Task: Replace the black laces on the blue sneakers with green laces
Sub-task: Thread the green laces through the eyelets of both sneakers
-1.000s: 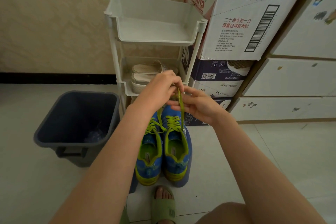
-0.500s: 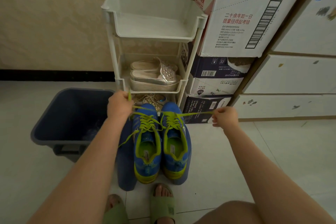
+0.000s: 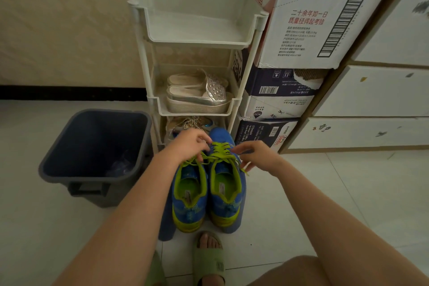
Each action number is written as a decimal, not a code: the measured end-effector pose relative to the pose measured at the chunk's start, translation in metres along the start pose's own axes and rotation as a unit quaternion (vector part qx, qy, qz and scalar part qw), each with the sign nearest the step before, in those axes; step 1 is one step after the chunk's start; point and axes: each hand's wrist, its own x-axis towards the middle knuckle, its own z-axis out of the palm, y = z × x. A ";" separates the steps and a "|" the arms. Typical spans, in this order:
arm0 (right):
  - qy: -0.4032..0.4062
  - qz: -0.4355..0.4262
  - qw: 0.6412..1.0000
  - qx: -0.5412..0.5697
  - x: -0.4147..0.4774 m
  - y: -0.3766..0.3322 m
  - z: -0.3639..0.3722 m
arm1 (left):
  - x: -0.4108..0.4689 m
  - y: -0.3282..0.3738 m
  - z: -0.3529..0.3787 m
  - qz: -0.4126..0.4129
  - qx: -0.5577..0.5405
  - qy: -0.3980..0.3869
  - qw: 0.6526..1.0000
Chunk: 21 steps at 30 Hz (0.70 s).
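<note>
Two blue sneakers point(image 3: 228, 206) stand side by side on the pale tiled floor point(image 3: 325, 193), heels toward the person and toes pointing at the foot of a white plastic rack point(image 3: 199, 37). Both already carry green laces point(image 3: 220, 150), threaded up the front of each shoe. No black lace shows anywhere that I can see.

Over the toe end of the left-hand shoe, the left hand point(image 3: 190, 146) hangs with its fingers curled in tight, pinching a strand of green lace that runs down and across from under it. The right hand point(image 3: 257, 158) sits just beside the right-hand shoe. Its thumb and forefinger are drawn close together at the lace where it leaves the top eyelets, and its other fingers are bent loosely beneath. A loose lace tip dangles just below them. Both forearms reach in from the near side.

To the left, just beside the rack, is a dark bin point(image 3: 58, 165), open at the top. A pair of silver slip-on shoes point(image 3: 199, 97) lies on the middle shelf of the rack, and more footwear is tucked into the bottom one. Stacked cardboard boxes point(image 3: 313, 18) stand to the right of the rack, against white drawers point(image 3: 371, 90). Near the sneakers' heels, a foot in a green slipper point(image 3: 209, 260) rests on the tiles.
</note>
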 end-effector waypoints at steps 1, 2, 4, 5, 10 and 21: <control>-0.019 -0.014 1.000 -0.003 0.000 -0.002 0.002 | -0.002 0.004 0.004 -0.001 0.000 -0.048 0.999; -0.028 -0.023 0.999 -0.010 0.000 -0.003 0.004 | -0.003 0.005 0.007 -0.008 0.011 -0.077 0.997; -0.029 -0.036 0.999 -0.012 -0.001 -0.002 0.006 | -0.003 0.003 0.012 -0.016 0.023 -0.097 0.995; -0.024 -0.040 0.999 -0.007 0.000 -0.001 0.007 | -0.003 0.001 0.013 -0.020 0.018 -0.095 0.995; -0.011 -0.029 0.999 0.010 0.001 0.001 0.010 | 0.000 -0.001 0.007 -0.029 0.005 -0.058 0.998; 0.082 0.126 0.964 -0.220 0.013 0.018 -0.008 | -0.002 -0.004 0.003 0.003 0.106 0.009 0.994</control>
